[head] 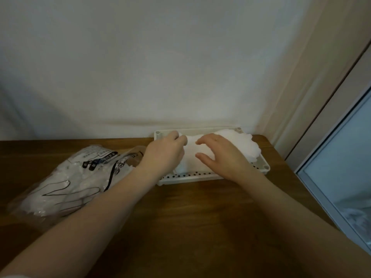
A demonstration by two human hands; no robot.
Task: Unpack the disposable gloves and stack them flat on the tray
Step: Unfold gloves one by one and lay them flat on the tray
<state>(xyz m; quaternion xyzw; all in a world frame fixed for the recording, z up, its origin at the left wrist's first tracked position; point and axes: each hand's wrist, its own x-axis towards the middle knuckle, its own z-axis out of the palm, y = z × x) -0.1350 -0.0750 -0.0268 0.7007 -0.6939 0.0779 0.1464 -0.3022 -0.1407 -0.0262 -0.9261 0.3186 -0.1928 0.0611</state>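
Observation:
A pile of thin translucent white disposable gloves (239,144) lies on a white perforated tray (192,176) at the back of the wooden table. My left hand (164,152) is at the pile's left end, fingers curled and pinching the edge of the gloves. Over the middle of the pile, my right hand (218,155) has its fingers spread and fairly straight, resting on the gloves. The clear plastic glove package (66,181), printed in black with a hand outline, lies to the left with more gloves inside.
The wooden table (190,217) meets a white wall at the back. Its right edge runs beside a window frame (329,187). The tray sits near the back right corner of the table.

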